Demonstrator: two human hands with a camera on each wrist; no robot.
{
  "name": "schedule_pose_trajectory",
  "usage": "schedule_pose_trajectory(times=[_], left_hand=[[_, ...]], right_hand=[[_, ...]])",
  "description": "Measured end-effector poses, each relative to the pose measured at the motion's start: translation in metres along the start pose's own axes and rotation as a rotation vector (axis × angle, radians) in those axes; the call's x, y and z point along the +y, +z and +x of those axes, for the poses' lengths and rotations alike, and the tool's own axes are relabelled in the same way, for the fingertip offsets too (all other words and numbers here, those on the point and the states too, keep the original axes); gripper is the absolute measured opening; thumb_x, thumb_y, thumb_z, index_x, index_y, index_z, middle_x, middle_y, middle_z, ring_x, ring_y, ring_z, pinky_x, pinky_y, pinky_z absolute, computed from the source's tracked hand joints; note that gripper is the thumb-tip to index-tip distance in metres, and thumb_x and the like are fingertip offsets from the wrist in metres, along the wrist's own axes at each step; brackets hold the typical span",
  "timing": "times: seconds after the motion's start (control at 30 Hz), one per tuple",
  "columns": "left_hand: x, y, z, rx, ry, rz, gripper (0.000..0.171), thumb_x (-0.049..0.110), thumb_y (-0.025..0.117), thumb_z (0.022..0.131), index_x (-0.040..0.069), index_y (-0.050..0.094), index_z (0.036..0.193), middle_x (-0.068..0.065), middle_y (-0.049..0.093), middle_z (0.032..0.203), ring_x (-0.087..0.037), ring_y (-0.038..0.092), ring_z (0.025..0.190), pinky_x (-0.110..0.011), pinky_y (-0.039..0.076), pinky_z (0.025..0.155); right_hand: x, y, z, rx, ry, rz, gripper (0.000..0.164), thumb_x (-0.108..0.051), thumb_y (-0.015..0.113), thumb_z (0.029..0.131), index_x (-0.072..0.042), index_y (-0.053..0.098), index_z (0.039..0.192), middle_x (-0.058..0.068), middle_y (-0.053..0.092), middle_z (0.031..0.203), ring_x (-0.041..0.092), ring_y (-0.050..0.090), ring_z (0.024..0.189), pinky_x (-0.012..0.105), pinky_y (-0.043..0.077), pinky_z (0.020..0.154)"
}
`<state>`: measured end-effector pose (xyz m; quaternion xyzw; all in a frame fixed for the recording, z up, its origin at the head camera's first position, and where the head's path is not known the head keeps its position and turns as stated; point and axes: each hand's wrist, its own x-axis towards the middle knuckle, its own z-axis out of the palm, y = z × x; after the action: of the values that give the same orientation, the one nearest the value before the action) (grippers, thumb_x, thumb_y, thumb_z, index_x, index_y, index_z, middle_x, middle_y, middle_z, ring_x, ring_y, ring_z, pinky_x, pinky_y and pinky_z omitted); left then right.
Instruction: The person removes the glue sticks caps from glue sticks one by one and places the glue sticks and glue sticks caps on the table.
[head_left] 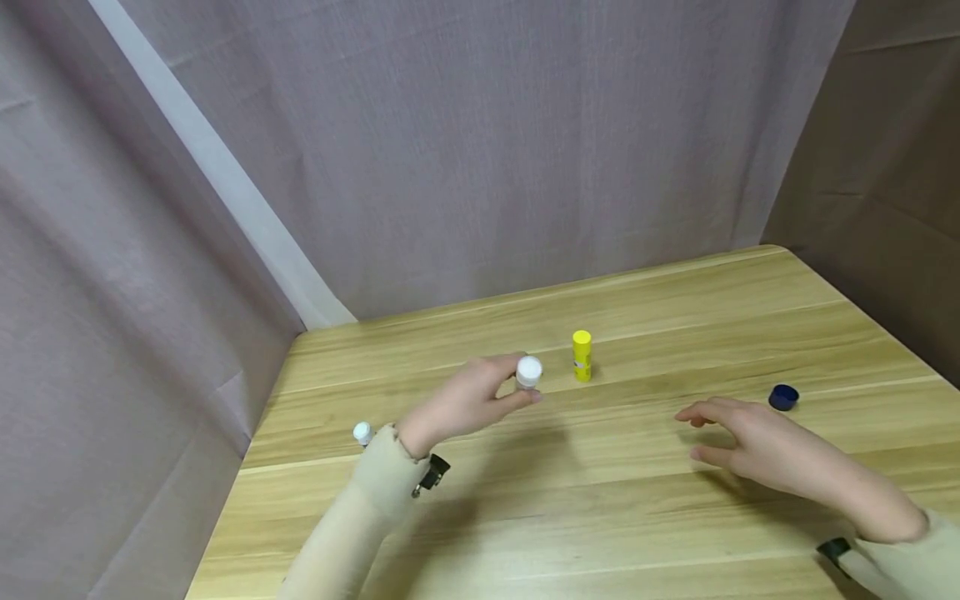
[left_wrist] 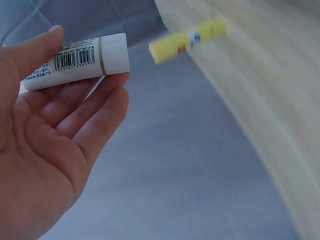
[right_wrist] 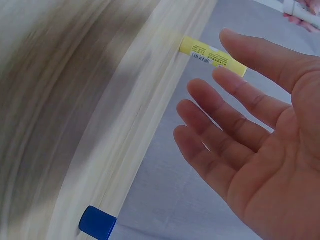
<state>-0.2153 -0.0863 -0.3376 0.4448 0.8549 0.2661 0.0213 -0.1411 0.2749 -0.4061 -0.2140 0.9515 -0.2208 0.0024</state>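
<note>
My left hand [head_left: 465, 398] holds a white glue stick [head_left: 528, 372] above the table, white cap up. In the left wrist view, the thumb and fingers grip the white glue stick [left_wrist: 80, 61], whose side shows a barcode and small print. Just right of it, a yellow glue stick [head_left: 582, 357] stands upright on the table, untouched. My right hand [head_left: 765, 437] hovers over the right side with its fingers relaxed and apart, holding nothing. Nearest to it lies a dark blue cap [head_left: 783, 397], seen also as a blue cap [right_wrist: 98, 222] in the right wrist view.
A small white-topped item [head_left: 362, 432] stands beside the left wrist, its lower part hidden by the sleeve. The wooden table [head_left: 637, 517] runs back to a grey-mauve curtain [head_left: 487, 150]. Brown cloth [head_left: 885, 167] hangs along the right side.
</note>
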Motion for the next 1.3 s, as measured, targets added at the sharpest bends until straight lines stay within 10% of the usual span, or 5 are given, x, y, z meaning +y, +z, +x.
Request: schedule_pose_trajectory(times=[0.53, 1.3], left_hand=[[-0.014, -0.046, -0.023, 0.052, -0.071, 0.108, 0.011, 0.023, 0.069, 0.098, 0.015, 0.062, 0.101, 0.007, 0.063, 0.090, -0.008, 0.056, 0.080, -0.028, 0.050, 0.075], [0.007, -0.038, -0.028, 0.025, -0.011, 0.548, 0.023, 0.033, 0.073, 0.094, 0.012, 0.063, 0.093, 0.005, 0.054, 0.080, -0.010, 0.048, 0.063, -0.026, 0.045, 0.055]], right_hand=[[-0.002, 0.001, 0.001, -0.004, 0.011, -0.023, 0.042, -0.027, 0.080, 0.087, -0.009, 0.068, 0.122, 0.005, 0.070, 0.113, 0.032, 0.066, 0.105, 0.054, 0.054, 0.084], [-0.001, 0.005, 0.005, -0.002, 0.013, -0.005, 0.041, -0.026, 0.080, 0.087, -0.010, 0.067, 0.123, 0.003, 0.070, 0.112, 0.028, 0.067, 0.103, 0.049, 0.055, 0.083]])
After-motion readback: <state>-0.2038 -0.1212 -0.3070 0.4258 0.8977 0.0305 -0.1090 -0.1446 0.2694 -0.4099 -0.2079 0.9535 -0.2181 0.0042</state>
